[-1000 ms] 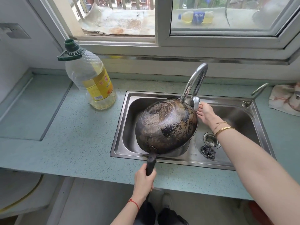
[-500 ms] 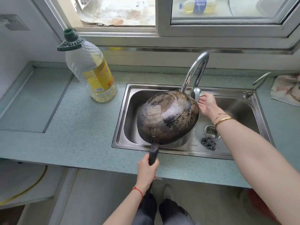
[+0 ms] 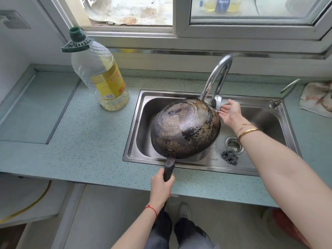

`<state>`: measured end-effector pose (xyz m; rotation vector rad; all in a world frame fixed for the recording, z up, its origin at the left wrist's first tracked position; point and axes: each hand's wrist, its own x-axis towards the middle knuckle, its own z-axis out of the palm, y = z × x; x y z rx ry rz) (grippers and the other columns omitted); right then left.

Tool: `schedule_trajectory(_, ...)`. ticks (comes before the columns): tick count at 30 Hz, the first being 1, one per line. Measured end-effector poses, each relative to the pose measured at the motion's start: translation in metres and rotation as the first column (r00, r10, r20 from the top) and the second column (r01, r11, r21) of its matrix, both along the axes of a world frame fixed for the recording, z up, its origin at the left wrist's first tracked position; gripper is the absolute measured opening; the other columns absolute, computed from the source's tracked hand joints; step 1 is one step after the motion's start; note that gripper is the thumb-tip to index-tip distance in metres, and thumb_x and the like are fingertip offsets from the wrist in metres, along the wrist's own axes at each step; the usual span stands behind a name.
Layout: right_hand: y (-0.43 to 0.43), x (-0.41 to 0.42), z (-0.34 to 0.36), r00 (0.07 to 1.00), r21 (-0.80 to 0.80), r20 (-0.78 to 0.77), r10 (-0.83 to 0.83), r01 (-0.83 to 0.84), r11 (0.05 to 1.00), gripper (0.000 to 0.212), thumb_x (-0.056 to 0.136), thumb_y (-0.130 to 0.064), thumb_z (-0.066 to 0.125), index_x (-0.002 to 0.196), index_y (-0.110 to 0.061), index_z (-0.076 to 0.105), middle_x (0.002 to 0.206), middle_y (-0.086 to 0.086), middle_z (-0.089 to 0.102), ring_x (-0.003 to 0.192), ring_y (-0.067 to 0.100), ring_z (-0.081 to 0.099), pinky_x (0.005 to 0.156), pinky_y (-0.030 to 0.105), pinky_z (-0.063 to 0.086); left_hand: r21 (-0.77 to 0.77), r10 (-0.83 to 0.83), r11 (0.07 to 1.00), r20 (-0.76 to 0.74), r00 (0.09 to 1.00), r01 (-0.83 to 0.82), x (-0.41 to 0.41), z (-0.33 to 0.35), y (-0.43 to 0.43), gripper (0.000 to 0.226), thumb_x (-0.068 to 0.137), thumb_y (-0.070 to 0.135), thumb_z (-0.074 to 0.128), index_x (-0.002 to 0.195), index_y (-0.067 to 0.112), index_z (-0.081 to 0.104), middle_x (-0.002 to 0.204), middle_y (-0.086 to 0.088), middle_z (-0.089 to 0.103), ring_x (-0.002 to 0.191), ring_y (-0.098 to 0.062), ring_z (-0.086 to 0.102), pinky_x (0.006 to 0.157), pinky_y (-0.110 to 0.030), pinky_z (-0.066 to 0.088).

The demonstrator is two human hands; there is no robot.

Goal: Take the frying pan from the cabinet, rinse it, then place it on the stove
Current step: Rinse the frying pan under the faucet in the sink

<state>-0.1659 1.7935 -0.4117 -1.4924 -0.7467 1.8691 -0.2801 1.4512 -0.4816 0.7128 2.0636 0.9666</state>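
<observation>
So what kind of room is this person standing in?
Most likely a home kitchen: a steel sink with a curved tap set in a countertop, a bottle of cooking oil beside it, and a blackened frying pan held over the basin.

The frying pan shows only its scorched underside, hiding its inside and the base of the tap; a cloth at the right end of the worktop is cropped.
</observation>
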Motion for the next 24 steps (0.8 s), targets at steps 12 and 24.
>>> schedule_trajectory(12, 0.0020, -0.0068, 0.0012, 0.949, 0.047, 0.274, 0.156, -0.175, 0.983, 0.052, 0.105, -0.030, 0.028, 0.143, 0.003, 0.043, 0.144, 0.019, 0.050, 0.129, 0.029, 0.049, 0.108, 0.037, 0.039, -0.003, 0.008, 1.000, 0.018, 1.000, -0.008, 0.0038, 0.0009, 0.0012, 0.017, 0.089, 0.017, 0.061, 0.080, 0.005, 0.052, 0.057, -0.006, 0.051, 0.034, -0.015, 0.050, 0.036, -0.026, 0.040)
schedule_trajectory(24, -0.0024, -0.0045, -0.0021, 0.666, 0.060, 0.699, 0.261, -0.419, 0.906, 0.069, 0.103, -0.049, 0.010, 0.138, -0.016, 0.060, 0.157, 0.017, 0.039, 0.144, 0.033, 0.037, 0.119, 0.038, 0.023, -0.007, 0.016, 1.000, 0.076, 0.997, -0.016, 0.0020, 0.0033, 0.0023, 0.019, 0.090, 0.014, 0.061, 0.075, 0.015, 0.050, 0.054, -0.005, 0.050, 0.031, -0.011, 0.048, 0.037, -0.021, 0.039)
